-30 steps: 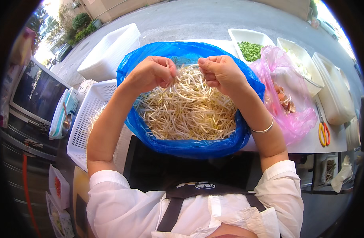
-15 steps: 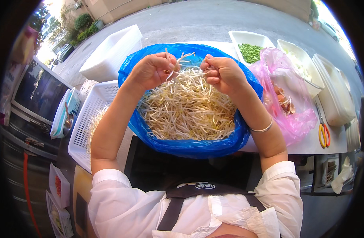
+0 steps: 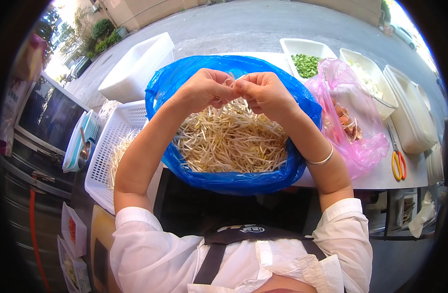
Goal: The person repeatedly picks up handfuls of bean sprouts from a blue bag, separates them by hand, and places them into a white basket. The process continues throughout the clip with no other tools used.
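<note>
A heap of pale bean sprouts (image 3: pixel 234 139) fills an opened blue plastic bag (image 3: pixel 219 184) in front of me. Above the far part of the heap, my left hand (image 3: pixel 209 89) and my right hand (image 3: pixel 263 93) meet at the fingertips. Both are closed in a pinch. A little of a bean sprout (image 3: pixel 230 77) shows at the top of the left fingers; the rest of what they hold is hidden. To the left, a white perforated basket (image 3: pixel 98 168) contains more sprouts, partly behind my left forearm.
At the right lie a pink plastic bag (image 3: pixel 363 154) with brownish scraps and orange-handled scissors (image 3: pixel 399 165). Behind them stand a tub of chopped greens (image 3: pixel 306 66) and a white tub (image 3: pixel 386 105) of pale pieces. Stacked white tubs (image 3: pixel 136 63) stand far left.
My hands have come together until the fingertips touch. The sprouts that stretched between and above them are now mostly hidden by the fingers.
</note>
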Available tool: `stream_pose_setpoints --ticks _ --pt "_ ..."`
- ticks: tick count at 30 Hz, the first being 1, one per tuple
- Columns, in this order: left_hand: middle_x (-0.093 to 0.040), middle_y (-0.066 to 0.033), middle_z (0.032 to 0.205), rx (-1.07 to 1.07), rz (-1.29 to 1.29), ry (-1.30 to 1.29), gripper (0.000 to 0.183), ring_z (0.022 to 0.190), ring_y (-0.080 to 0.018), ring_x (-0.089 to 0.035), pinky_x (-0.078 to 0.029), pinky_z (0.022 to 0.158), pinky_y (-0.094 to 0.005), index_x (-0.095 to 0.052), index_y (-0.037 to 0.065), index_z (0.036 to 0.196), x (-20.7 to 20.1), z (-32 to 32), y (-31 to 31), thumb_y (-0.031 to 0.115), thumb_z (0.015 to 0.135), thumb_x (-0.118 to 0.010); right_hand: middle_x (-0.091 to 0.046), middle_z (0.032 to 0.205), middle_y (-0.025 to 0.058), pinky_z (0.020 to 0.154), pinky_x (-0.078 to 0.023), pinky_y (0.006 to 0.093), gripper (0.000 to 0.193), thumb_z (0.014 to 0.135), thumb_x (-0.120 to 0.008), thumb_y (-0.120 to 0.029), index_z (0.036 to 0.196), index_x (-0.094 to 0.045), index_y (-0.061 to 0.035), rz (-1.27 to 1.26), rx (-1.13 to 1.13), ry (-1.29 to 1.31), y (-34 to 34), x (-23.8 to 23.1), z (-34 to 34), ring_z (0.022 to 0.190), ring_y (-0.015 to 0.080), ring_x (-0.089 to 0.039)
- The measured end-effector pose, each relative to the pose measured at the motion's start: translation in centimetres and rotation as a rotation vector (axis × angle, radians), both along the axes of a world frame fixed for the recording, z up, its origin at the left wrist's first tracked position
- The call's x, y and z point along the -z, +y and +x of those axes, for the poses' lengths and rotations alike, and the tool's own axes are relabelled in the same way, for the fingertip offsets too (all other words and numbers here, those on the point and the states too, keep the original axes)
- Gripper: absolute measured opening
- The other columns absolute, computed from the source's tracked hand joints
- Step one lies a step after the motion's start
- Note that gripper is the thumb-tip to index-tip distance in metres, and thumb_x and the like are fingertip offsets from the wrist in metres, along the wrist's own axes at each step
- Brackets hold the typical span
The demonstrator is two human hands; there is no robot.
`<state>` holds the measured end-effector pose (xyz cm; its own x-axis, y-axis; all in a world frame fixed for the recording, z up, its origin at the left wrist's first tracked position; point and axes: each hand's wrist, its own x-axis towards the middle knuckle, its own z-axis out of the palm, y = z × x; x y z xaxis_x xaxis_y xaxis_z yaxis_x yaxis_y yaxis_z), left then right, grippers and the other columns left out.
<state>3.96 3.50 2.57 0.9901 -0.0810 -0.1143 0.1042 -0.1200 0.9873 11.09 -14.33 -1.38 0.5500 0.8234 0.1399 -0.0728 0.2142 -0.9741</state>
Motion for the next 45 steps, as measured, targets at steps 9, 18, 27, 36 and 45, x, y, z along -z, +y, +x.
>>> stream_pose_setpoints --ticks 9,18,27,36,45 --pt "-0.055 -0.0041 0.074 -0.017 -0.280 -0.131 0.008 0.063 -0.0102 -0.048 -0.037 0.051 -0.0208 -0.060 0.002 0.079 -1.0 -0.9 2.4 0.007 0.084 -0.065 -0.052 0.076 0.0084 0.045 -0.035 0.0217 0.014 0.090 -0.055 -0.009 0.084 -0.054 0.0030 0.206 0.161 0.454 0.5 0.1 0.8 0.054 0.0095 -0.043" --pt "-0.052 -0.0051 0.076 0.018 -0.615 -0.141 0.011 0.067 -0.0090 -0.047 -0.039 0.053 -0.0187 -0.054 0.000 0.089 -0.6 0.6 3.1 0.007 0.086 -0.062 -0.054 0.076 0.0087 0.048 -0.038 0.0228 0.031 0.073 -0.060 0.005 0.103 -0.056 0.0127 0.069 -0.007 0.433 0.4 -0.2 0.7 0.060 0.0116 -0.047" --pt "-0.058 -0.0091 0.076 0.110 -0.554 -0.140 0.012 0.063 -0.0096 -0.050 -0.041 0.053 -0.0191 -0.056 -0.001 0.086 -0.6 0.8 1.6 0.010 0.088 -0.059 -0.056 0.068 0.0060 0.047 -0.033 0.0239 0.011 0.075 -0.065 -0.005 0.079 -0.067 0.0046 0.081 -0.011 0.282 0.2 -0.4 -0.6 0.053 0.0106 -0.045" --pt "-0.058 -0.0087 0.076 0.123 -0.536 -0.148 0.013 0.061 -0.0099 -0.048 -0.041 0.054 -0.0198 -0.057 -0.003 0.087 -0.7 0.4 1.5 0.010 0.088 -0.059 -0.052 0.065 0.0054 0.045 -0.030 0.0238 0.015 0.072 -0.059 0.001 0.085 -0.064 0.0074 0.084 0.022 0.384 0.3 -0.2 0.0 0.051 0.0097 -0.041" --pt "-0.058 -0.0079 0.078 -0.027 -0.473 -0.195 0.009 0.066 -0.0119 -0.052 -0.041 0.054 -0.0207 -0.058 -0.002 0.087 -0.1 -0.1 1.9 0.007 0.088 -0.059 -0.055 0.070 0.0026 0.045 -0.031 0.0192 0.011 0.081 -0.063 -0.004 0.089 -0.064 0.0031 0.225 0.007 0.350 0.4 0.0 0.0 0.053 0.0058 -0.042"
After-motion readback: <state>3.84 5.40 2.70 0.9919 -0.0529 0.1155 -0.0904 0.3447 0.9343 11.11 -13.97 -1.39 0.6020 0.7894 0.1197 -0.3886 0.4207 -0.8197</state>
